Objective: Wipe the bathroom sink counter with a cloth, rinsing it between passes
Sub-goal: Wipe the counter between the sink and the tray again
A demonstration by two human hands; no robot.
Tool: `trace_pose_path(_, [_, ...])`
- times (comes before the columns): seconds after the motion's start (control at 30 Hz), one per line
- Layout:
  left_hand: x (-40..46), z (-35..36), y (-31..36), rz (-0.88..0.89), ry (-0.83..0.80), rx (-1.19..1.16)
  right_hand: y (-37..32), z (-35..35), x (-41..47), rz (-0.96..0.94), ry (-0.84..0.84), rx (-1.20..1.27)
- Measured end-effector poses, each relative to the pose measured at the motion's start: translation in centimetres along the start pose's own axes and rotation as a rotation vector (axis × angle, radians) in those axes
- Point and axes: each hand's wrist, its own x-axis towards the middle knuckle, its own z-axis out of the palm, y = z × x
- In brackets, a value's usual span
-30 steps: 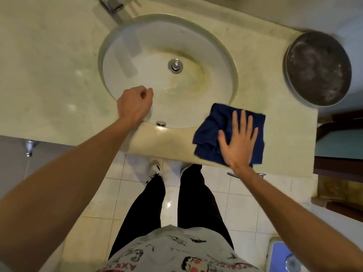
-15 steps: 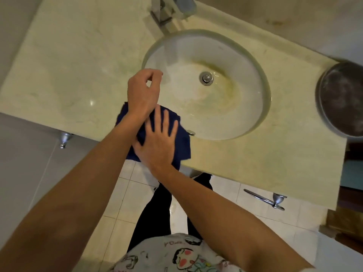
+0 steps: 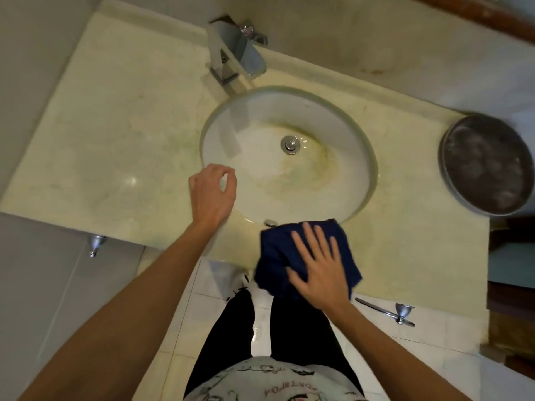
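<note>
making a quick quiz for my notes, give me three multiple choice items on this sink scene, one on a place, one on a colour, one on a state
1. Where is the cloth?
A. in the basin
B. on the counter's front edge
C. on the floor

2. What colour is it?
A. white
B. dark blue
C. red

3. How is the right hand?
A. flat on the cloth, fingers straight
B. fist in the air
C. on the faucet

Key: B, it lies on the counter just in front of the basin; B, plainly navy; A, the palm presses it down.

Bathroom: stained oval sink (image 3: 359, 157), chrome faucet (image 3: 236, 55), marble counter (image 3: 115, 125), tiled floor (image 3: 170, 322).
</note>
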Motion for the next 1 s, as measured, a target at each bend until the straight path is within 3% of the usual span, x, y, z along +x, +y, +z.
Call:
trace_pose_path(0.2, [-0.2,4.2,1.5,0.031,0.096,0.081,10.8,-2.2,-3.4,0.283,0.048,0.026])
trace_pose_path(0.43, [0.2,5.0,1.7,-0.013,0.073,0.244,16.7,-4.9,6.7,0.522,0.112,0.035])
trace_pose_path(0.8, [0.4,5.1,2.0,-0.039,0.055,0.382,21.2,-9.7,28.2,0.357,0.120,0.013])
trace_pose_path(1.0, [0.3,5.1,2.0,-0.048,0.066,0.402,21.5,-9.8,30.2,0.331,0.150,0.024])
